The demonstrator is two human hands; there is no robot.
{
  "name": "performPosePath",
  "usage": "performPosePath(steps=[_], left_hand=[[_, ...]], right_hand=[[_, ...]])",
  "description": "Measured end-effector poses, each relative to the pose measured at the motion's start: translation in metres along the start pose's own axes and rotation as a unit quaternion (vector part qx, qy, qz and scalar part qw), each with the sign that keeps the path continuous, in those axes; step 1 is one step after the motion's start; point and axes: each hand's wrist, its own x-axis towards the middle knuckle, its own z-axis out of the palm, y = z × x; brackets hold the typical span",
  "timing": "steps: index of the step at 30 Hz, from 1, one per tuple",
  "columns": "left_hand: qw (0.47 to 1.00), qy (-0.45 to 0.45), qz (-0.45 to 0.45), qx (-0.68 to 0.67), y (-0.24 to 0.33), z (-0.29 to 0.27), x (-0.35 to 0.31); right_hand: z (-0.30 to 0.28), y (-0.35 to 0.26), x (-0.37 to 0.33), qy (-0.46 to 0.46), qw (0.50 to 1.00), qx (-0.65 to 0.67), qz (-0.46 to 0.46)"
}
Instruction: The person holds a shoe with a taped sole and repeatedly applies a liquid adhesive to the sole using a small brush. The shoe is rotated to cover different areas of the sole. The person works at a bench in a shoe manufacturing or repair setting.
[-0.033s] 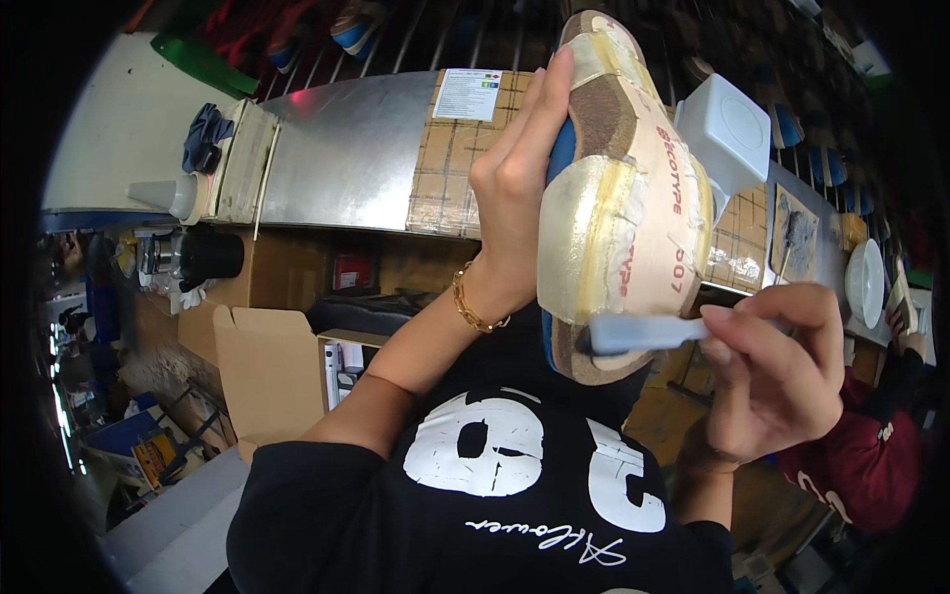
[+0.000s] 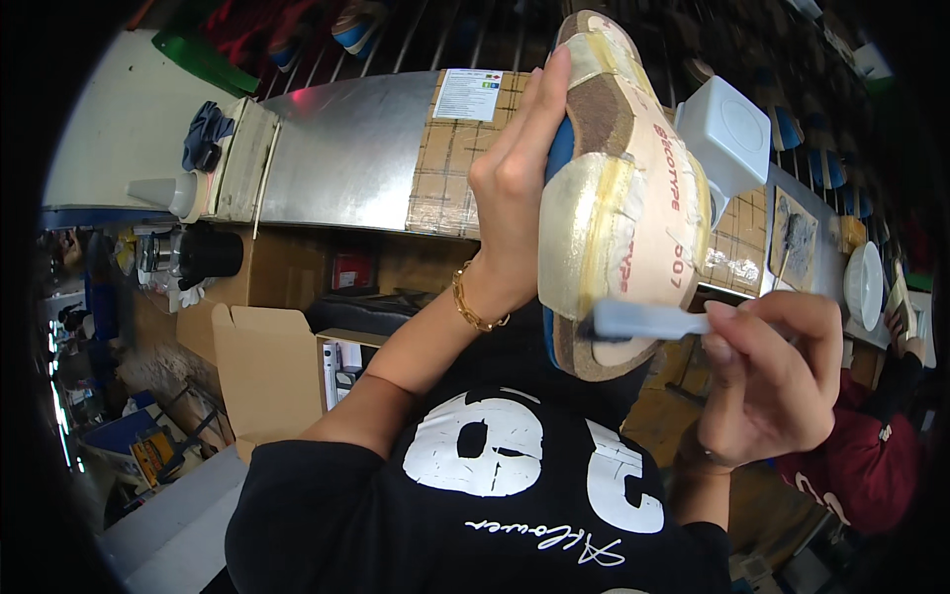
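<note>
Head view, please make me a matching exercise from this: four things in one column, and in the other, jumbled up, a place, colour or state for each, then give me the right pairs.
Column one:
1. Brush
2. Shoe
3. Chain bracelet
4. Cardboard box

Column two:
A. Standing open
B. Gold-coloured
C. In the right hand
D. In the left hand, underside showing

Right pairs: 1-C, 2-D, 3-B, 4-A

On my feed I've got a shiny metal bench, brn cardboard flat mid-top w/ a wht label sheet; toward R end, a dark-smeared panel & wht bowl.
</note>
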Motion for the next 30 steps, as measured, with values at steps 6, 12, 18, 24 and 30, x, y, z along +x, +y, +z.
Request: performPosePath(steps=[6,12,18,24,30], left_hand=[[1.0,0.006,-0.023,0.001,-0.012,0.002,0.004],[0.983,-0.042,-0.148,-0.105,-0.012,0.002,-0.001],[0.961,-0.07,-0.164,-0.212,-0.028,0.009,-0.017],[0.923,-0.101,-0.219,-0.301,-0.022,0.01,-0.017],[0.861,-0.114,-0.293,-0.401,-0.019,0.007,-0.021]], right_hand=[[-0.005,-0.007,-0.012,-0.024,0.993,-0.054,-0.099],[0.011,0.013,-0.008,0.012,0.996,0.024,-0.083],[0.007,0.017,-0.002,-0.018,0.997,0.039,-0.058],[0.009,0.023,-0.003,-0.009,0.996,0.083,0.018],[0.006,0.027,-0.003,-0.023,0.993,0.116,0.03]])
